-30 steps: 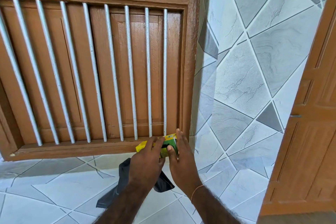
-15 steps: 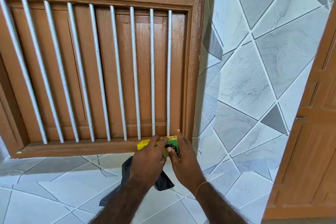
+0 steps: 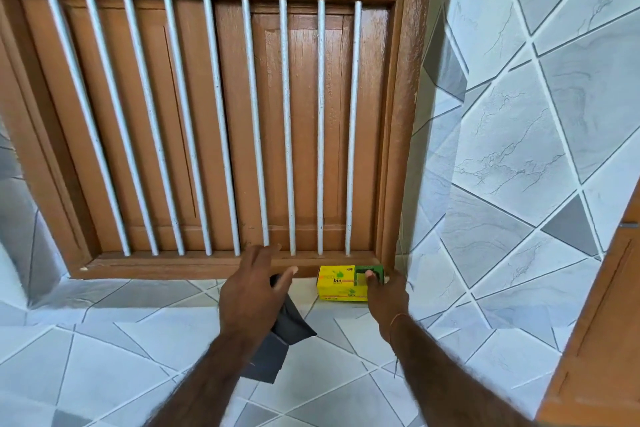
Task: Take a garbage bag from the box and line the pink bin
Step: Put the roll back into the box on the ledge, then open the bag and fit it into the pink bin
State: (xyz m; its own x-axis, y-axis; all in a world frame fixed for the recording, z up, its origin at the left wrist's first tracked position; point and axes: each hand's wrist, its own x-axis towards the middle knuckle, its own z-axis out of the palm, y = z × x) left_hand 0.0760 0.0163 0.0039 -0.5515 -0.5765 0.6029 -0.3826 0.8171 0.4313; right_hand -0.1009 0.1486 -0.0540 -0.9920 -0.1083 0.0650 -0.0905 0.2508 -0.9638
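Observation:
A yellow and green garbage bag box (image 3: 337, 282) lies on the tiled ledge against the bottom right corner of the wooden window frame. My right hand (image 3: 386, 295) grips its green end, with the thumb pressed on the dark opening. My left hand (image 3: 254, 291) is a short way left of the box, apart from it, with its fingers partly spread. A folded black garbage bag (image 3: 282, 336) hangs under that palm and is held there. The pink bin is not in view.
A brown wooden window frame (image 3: 398, 114) with several white vertical bars stands just behind the hands. The grey-white tiled ledge (image 3: 104, 333) runs left and toward me. A tiled wall (image 3: 519, 149) rises on the right, and a wooden door (image 3: 609, 322) is at far right.
My left hand has come off the box and moved left with the black bag. The box now rests on the ledge by the frame's corner, under my right hand only.

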